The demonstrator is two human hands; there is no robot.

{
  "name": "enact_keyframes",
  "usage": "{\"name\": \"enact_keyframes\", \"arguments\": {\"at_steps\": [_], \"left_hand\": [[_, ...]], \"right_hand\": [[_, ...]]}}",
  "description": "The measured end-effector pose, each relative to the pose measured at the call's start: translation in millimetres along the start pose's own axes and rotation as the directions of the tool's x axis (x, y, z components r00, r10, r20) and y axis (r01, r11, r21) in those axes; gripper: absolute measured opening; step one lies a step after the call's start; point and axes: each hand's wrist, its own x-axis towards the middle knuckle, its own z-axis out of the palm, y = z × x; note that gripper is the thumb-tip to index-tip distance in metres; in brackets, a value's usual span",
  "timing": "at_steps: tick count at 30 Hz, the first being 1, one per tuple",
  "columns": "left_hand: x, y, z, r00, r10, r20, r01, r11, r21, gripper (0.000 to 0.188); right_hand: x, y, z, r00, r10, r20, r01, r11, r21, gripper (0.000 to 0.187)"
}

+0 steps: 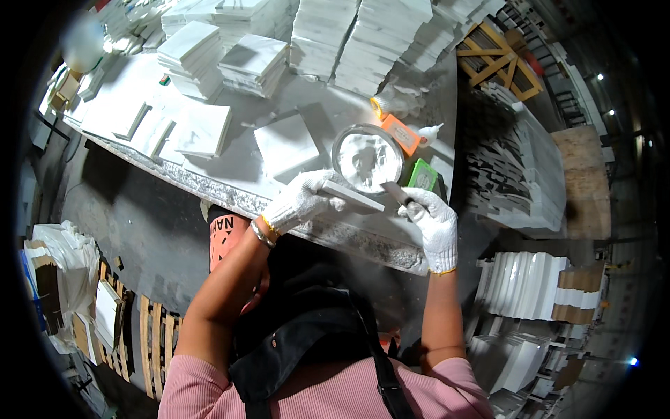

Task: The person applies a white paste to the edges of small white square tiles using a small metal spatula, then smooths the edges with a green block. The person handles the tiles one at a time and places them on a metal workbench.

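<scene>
My left hand (301, 202), in a white knit glove, grips a white marble-look tile (357, 199) tilted with its thin edge up, above the table's front edge. In my right hand (431, 227), also gloved, is a putty knife (394, 192), its flat metal blade pointing toward the tile. The blade is close to the tile's far end; a small gap seems to lie between them. Just beyond both hands sits a round bowl (336, 155) with white paste (366, 158) in it. Left of the bowl a square white tile (285, 145) lies flat.
Right of the bowl are an orange box (400, 137), a green box (421, 177) and a small white bottle (429, 134). Tall tile stacks (251, 63) line the table's (265, 112) back. More tiles (204, 131) lie at left. Wooden pallets (158, 342) rest on the floor.
</scene>
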Motion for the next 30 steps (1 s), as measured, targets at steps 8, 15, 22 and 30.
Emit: {"name": "enact_keyframes", "arguments": {"at_steps": [8,15,22,30], "left_hand": [[5.2,-9.1,-0.9,0.995,0.091,0.033,-0.088,0.991,-0.097,0.024],[4.6,-5.3,1.3,0.986,0.168,0.022,-0.169,0.985,0.041,0.020],[1.2,-14.2,3.9,0.997,0.074,-0.039,-0.075,0.997,-0.026,0.025],[0.0,-13.9,7.5,0.992,0.092,-0.082,-0.091,0.996,0.010,0.029]], "right_hand": [[45.1,-34.6,19.4,0.902,-0.062,0.427,0.233,0.903,-0.362,0.032],[59.4,-20.2,13.5,0.862,-0.014,0.507,0.197,0.930,-0.310,0.039],[43.2,-19.4,4.1,0.890,-0.022,0.456,0.204,0.913,-0.353,0.036],[25.2,-4.7,8.9,0.954,-0.065,0.291,0.162,0.932,-0.323,0.032]]}}
